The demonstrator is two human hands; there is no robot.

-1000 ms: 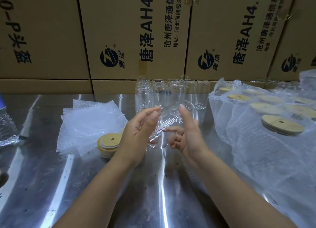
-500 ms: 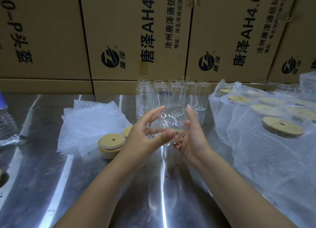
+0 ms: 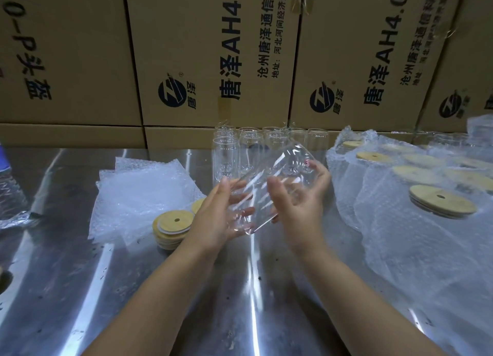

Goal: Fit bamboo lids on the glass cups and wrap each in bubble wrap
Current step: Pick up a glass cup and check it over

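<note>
Head view: glass cup (image 3: 269,179) tilted, held clear of steel table (image 3: 133,289), left hand (image 3: 218,219) curled round its lower end, right hand (image 3: 301,201) gripping its upper end, empty cups (image 3: 248,147) upright just behind, bamboo lids (image 3: 170,225) stacked left.

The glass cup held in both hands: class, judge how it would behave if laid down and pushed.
The glass cup is a smooth clear cylinder, so laid sideways it would likely roll on the shiny steel table. Its walls are stiff but probably fragile. Left hand and right hand both grip it, suggesting it may be slippery.
</note>
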